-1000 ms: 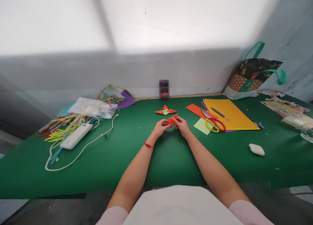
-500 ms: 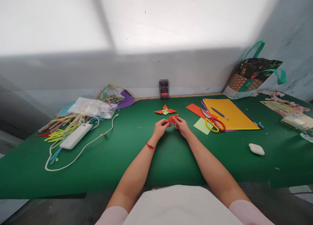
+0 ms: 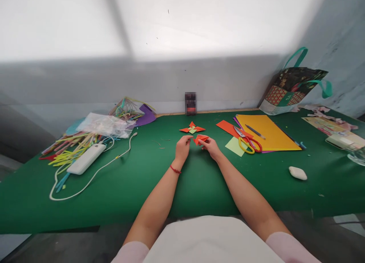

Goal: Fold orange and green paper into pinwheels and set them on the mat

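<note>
Green felt-topped table (image 3: 142,187) set against a pale grey wall (image 3: 171,76), strewn with craft paper.
A small folded orange paper piece (image 3: 200,139), creased into points, is held just above the felt at mid-table. The right hand (image 3: 211,148) pinches its right edge, and the left hand (image 3: 181,148) pinches its left. A finished orange paper pinwheel (image 3: 192,129) lies just behind.

One paper star (image 3: 192,129), one folded orange piece (image 3: 200,139), one pair of scissors (image 3: 245,142), one pencil (image 3: 255,132), one power bank (image 3: 86,159).
</note>
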The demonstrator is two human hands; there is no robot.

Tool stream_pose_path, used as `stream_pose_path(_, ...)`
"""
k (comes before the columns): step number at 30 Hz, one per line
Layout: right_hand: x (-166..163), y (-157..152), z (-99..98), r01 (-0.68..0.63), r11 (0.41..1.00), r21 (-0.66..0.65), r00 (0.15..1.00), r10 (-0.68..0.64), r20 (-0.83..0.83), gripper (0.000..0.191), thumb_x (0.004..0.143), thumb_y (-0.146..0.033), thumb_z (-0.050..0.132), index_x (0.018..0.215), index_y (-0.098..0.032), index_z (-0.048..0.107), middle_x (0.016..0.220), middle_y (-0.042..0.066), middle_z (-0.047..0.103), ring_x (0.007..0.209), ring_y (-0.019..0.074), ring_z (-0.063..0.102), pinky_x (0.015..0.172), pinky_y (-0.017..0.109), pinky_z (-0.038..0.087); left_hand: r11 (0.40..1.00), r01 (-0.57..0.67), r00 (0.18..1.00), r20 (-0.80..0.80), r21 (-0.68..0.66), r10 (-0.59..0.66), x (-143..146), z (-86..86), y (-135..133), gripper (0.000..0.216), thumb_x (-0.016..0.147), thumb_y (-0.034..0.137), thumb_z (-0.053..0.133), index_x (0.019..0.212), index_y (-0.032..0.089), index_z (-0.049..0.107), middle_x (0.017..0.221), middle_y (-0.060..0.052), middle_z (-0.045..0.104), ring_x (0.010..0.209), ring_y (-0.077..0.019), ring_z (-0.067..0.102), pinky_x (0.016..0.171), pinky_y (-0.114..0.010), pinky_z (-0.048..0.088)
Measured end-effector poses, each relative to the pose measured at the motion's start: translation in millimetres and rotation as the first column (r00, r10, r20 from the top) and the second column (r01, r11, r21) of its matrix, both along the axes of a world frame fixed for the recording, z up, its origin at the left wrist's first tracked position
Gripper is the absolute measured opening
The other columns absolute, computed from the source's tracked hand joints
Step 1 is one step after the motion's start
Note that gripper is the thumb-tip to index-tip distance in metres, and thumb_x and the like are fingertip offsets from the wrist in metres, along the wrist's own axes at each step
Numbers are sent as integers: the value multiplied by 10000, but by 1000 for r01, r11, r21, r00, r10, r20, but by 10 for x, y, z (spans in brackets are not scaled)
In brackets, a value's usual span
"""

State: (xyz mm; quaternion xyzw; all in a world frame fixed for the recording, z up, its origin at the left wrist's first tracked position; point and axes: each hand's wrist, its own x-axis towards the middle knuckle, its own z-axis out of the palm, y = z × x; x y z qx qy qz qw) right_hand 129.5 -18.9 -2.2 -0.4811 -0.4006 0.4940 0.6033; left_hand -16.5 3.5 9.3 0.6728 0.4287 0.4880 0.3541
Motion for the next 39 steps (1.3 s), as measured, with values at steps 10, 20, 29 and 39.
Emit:
stream_pose_path(10, -5, 17, -13, 33, 999, 22, 999, -33, 11, 450, 471, -438, 784, 839, -193, 699, 738, 27, 684, 666, 161, 585, 513, 258, 438, 967, 136, 986, 119, -216, -113, 58, -131, 87, 185, 778, 337, 562, 742, 165, 622, 683, -35, 679, 640, -163, 644, 654, -302, 521)
stream_pose_path(20, -49, -16, 12, -41, 998, -42, 997, 38, -66, 389, 505, -410, 796, 790, -197, 639, 771, 32, 680, 658, 155, 608, 509, 261, 492, 973, 128, 980, 177, -194, -94, 68, -101, 46, 123, 715, 289, 612, 678, 173, 596, 632, 0, 636, 635, -144, 607, 684, -292, 494)
stream_pose_path(29, -107, -5, -28, -41, 999, -32, 997, 39, -64, 434, 460, -420, 815, 765, -186, 614, 598, -26, 618, 514, 115, 542, 526, 278, 499, 968, 126, 962, 267, -218, -65, 102, -100, 25, 146, 668, 297, 663, 647, 164, 607, 625, 7, 626, 640, -141, 602, 695, -290, 500)
stream_pose_path(39, -68, -18, 16, -121, 993, 17, 992, 122, -46, 379, 471, -374, 814, 738, -172, 638, 577, -38, 602, 495, 92, 502, 517, 253, 458, 938, 134, 937, 349, -319, -15, 104, -130, 46, 172, 684, 318, 677, 673, 151, 637, 647, -15, 657, 619, -152, 633, 705, -326, 540)
